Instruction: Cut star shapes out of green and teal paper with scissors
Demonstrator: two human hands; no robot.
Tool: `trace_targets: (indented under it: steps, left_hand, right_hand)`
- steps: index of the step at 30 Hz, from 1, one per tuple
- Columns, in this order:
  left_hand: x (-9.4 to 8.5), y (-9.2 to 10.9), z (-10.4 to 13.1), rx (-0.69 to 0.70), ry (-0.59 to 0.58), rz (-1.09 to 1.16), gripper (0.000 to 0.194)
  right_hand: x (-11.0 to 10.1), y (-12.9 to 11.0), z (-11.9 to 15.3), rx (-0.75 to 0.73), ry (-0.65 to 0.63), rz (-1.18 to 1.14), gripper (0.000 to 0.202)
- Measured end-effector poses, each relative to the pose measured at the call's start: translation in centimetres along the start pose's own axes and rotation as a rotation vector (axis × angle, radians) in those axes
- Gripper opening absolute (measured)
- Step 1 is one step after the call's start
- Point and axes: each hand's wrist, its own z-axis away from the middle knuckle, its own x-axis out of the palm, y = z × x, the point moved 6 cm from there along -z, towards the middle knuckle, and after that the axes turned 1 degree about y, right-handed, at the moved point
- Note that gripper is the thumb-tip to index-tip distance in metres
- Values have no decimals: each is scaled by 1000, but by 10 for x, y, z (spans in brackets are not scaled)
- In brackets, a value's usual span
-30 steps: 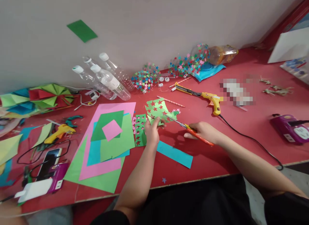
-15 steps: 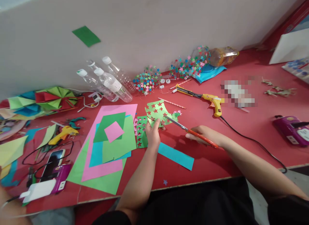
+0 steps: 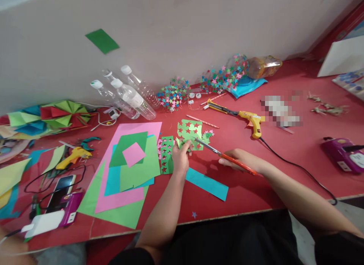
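My left hand (image 3: 181, 154) pinches a small light green paper piece (image 3: 178, 142), partly hidden by the fingers. Just beyond it lies a light green sheet with star-shaped holes (image 3: 188, 128). In my right hand (image 3: 241, 158) are scissors with red handles (image 3: 233, 161), their blades pointing left over the sheet's near edge toward my left fingers. Small cut stars (image 3: 208, 135), green and pink, lie in a heap right of the sheet. A dark green star-punched strip (image 3: 167, 158) is left of my left hand, and a blue paper strip (image 3: 207, 184) lies in front of it.
Stacked coloured paper (image 3: 139, 174) lies to the left. Plastic bottles (image 3: 133, 100) and star-covered bottles (image 3: 170, 96) are by the wall. A yellow glue gun (image 3: 251, 120) trails its cord across the right side. Another person's arm (image 3: 11, 242) shows at lower left.
The holed light green sheet has come away from my left hand and now lies flatter, slightly right. A small green piece stays in my fingers. The scissors have barely moved.
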Motion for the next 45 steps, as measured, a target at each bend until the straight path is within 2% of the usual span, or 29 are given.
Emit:
trace_targets:
  steps: [8, 14, 19, 26, 39, 45]
  left_hand:
    - [3, 4, 5, -26, -21, 20, 20]
    - [6, 0, 5, -60, -60, 81, 23]
    - [8, -2, 7, -82, -46, 118, 20]
    - [10, -1, 10, -76, -40, 107, 19]
    - [6, -3, 9, -39, -25, 53, 22]
    - [6, -1, 8, -24, -36, 33, 21]
  right_hand:
    - [0, -2, 1, -2, -4, 31, 51]
    - [-2, -7, 0, 4, 41, 190, 51]
    - [5, -6, -1, -23, 2, 37, 51]
    - [14, -6, -2, 12, -18, -123, 49]
    - [21, 0, -5, 66, 2, -201, 51]
    - [18, -3, -6, 71, 12, -146, 55]
